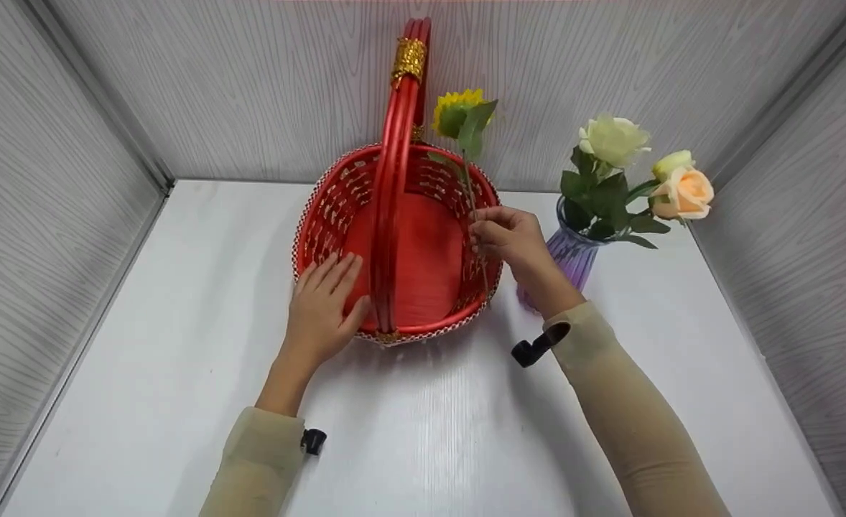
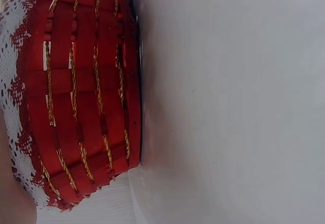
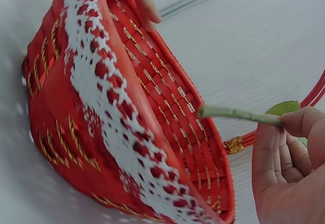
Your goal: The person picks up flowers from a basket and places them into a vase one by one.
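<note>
A red woven basket with a tall red handle stands on the white table, lace trim round its rim. My left hand rests on the basket's left front rim, fingers fairly straight and reaching over the inside. Over the right side of the basket, my right hand pinches the green stem of a yellow sunflower between thumb and fingers. The flower head points up toward the back wall, and the cut stem end hangs above the basket's opening in the right wrist view.
Right of the basket, a purple glass vase holds a white rose, a peach rose and a pale yellow bloom; my right forearm passes close by it. Grey wood-grain panels enclose the table at the back and sides.
</note>
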A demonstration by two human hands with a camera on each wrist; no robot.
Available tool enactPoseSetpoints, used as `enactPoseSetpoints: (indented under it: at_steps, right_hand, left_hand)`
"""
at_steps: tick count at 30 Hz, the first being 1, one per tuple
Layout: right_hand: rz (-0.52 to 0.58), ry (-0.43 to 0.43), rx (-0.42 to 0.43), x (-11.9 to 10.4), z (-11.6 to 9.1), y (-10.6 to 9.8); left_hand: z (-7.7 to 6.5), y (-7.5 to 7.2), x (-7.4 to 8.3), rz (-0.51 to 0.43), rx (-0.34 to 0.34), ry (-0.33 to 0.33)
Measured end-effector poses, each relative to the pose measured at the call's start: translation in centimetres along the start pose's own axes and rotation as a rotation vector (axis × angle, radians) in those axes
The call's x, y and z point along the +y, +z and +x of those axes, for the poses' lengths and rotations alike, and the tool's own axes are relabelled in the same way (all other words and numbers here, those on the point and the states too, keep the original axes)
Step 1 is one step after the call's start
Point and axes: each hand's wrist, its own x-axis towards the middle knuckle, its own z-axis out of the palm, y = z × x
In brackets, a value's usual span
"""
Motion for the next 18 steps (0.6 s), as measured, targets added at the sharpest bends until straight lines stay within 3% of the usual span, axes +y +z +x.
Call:
enactPoseSetpoints:
  at_steps: [10,18]
  right_hand:
    - [-0.365,-0.162,-0.07,-2.7,-1.3,-0.4]
    - [-0.892,-0.351,-0.09,-5.2,-2.2,-0.4]
  left_hand:
    - [0.1,-0.1,0.0,0.011,0.002,0.005]
    - [0.1,-0.1,0.1,0.01,0.002,0.008]
